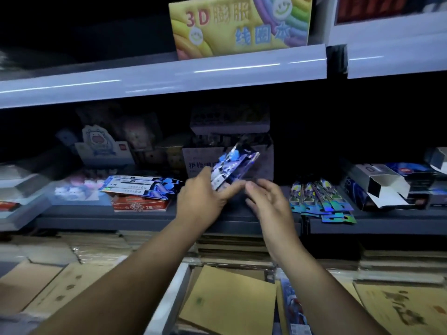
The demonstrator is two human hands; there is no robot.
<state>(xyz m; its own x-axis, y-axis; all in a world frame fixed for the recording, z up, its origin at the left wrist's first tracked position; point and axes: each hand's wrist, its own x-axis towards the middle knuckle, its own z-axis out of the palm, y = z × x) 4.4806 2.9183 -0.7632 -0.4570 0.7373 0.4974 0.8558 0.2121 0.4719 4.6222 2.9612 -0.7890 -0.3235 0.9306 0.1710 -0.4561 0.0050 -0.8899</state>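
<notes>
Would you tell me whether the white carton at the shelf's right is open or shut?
Open: the white carton has its end flaps folded out, and its dark inside shows.

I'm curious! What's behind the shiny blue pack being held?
A grey printed cardboard box stands behind the shiny blue plastic pack; the pack covers the box's middle.

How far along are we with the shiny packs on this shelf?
Looks done: one pile of packs lies on the red 2B box, and a fanned pile lies at the right. In hand: the left hand grips a blue pack, tilted above the shelf; the right hand is open beside it. Left: that pack is not yet set down.
</notes>
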